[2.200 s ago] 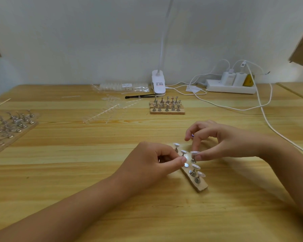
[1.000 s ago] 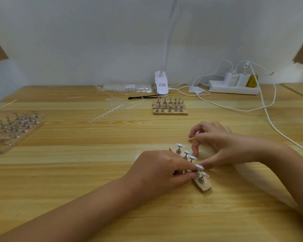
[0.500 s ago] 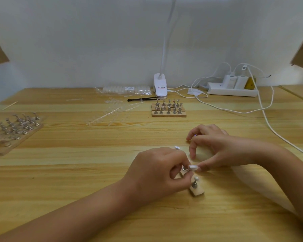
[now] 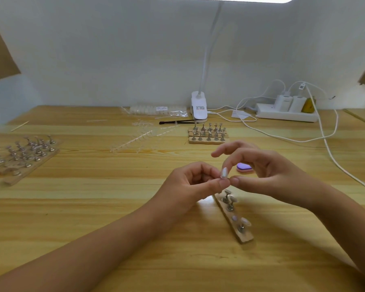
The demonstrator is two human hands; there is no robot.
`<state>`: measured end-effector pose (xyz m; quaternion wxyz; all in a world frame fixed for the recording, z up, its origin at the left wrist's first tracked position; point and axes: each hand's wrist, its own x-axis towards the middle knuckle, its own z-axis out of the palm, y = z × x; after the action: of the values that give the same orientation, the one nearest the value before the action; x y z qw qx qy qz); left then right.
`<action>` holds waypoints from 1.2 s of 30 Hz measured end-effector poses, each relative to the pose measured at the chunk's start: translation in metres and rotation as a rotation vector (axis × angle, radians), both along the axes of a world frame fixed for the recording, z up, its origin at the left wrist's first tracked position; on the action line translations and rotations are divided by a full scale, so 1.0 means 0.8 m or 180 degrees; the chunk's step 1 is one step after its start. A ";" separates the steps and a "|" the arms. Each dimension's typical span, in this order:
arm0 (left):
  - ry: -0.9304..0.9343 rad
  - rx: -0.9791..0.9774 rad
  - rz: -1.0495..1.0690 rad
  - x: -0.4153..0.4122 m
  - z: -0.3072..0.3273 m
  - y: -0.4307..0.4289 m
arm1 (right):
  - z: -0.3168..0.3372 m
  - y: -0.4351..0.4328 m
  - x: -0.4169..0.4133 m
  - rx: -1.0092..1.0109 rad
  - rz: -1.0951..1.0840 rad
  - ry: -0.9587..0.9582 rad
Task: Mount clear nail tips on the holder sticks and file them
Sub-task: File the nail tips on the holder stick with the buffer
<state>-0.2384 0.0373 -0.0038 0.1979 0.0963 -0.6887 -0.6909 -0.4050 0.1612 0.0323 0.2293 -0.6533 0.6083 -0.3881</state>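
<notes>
Your left hand (image 4: pixel 194 182) pinches the glossy oval nail tip (image 4: pixel 224 172) at its lower end. Your right hand (image 4: pixel 270 171) closes forefinger and thumb on it. 5 o'clock, below: narrow wooden strip (image 4: pixel 243 239) carrying metal holder sticks (image 4: pixel 230 204). 3 o'clock: rounded purple-pink block (image 4: pixel 243 167).
</notes>
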 end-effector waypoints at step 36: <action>0.0003 0.0935 -0.0211 -0.009 -0.011 -0.016 | -0.039 -0.008 -0.061 0.0281 -0.1245 0.2080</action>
<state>-0.2459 0.0241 -0.0124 0.1591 0.1010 -0.5829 -0.7904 -0.4538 0.1547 0.0011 -0.0272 -0.6037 0.7786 -0.1693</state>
